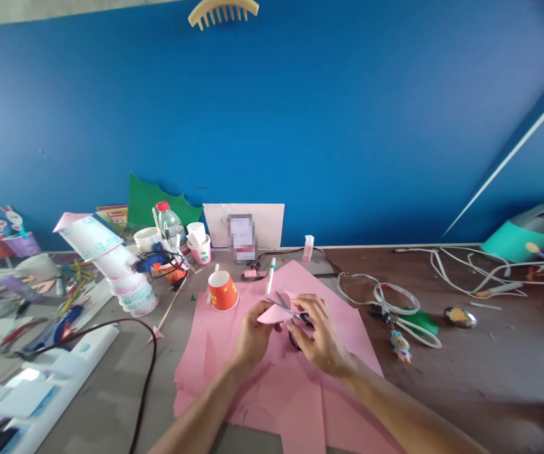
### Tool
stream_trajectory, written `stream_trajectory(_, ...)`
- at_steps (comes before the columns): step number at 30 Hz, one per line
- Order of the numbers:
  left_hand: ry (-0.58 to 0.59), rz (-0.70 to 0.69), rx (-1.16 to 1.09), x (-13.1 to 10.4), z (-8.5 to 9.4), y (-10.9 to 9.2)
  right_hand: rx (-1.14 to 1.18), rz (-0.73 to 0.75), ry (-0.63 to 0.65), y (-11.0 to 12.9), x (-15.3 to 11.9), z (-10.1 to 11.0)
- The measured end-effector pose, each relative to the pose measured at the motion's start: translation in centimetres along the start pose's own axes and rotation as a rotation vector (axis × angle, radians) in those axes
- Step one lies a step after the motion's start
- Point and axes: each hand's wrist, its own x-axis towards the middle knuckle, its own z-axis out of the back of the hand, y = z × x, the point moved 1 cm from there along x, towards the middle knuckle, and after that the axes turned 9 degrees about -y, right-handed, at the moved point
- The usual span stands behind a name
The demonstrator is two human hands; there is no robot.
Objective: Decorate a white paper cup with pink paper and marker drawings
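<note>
My left hand (pixel 253 331) pinches a small piece of pink paper (pixel 272 315) above the pink sheets. My right hand (pixel 317 328) grips a pair of scissors (pixel 282 301) with dark handles, its fingers around the handles. The blades are spread and lie across the pink piece; whether they are cutting into it I cannot tell. Large pink paper sheets (pixel 295 397) lie overlapping beneath both hands. An orange paper cup (pixel 223 291) stands upside down on the sheets, left of my left hand. Beyond the hands lies a white marker (pixel 271 275).
A leaning stack of paper cups (pixel 115 265) stands to the left, near a plastic bottle (pixel 170 224) with a red cap. A white power strip (pixel 73 372) and its dark cable (pixel 151 353) lie front left. White cables (pixel 466 268) and a doll keychain (pixel 399 345) are at right. Behind rises a blue wall (pixel 348 126).
</note>
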Motion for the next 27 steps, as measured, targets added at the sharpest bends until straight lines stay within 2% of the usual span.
stream_trajectory(3,-0.022,0.217,-0.141,0.5,0.0,-0.1,0.071,-0.126,0.027,-0.1,0.1,-0.2)
stream_trajectory(6,-0.022,0.303,-0.188,0.7,0.2,0.2,0.133,-0.241,0.074,-0.2,0.2,-0.3)
stream_trajectory(11,0.027,0.336,-0.189,0.6,0.2,0.8,0.174,-0.38,0.11,-0.4,0.2,-0.6)
stream_trajectory(16,0.088,0.334,-0.195,0.5,0.1,0.7,0.195,-0.421,0.122,-0.1,0.3,-0.5)
stream_trajectory(23,0.097,0.337,-0.133,0.4,-0.3,-0.6,0.204,-0.446,0.134,0.2,0.4,-0.5)
stream_trajectory(27,0.107,0.332,-0.112,0.2,-0.6,-1.5,0.161,-0.485,0.094,-0.2,0.1,-0.9)
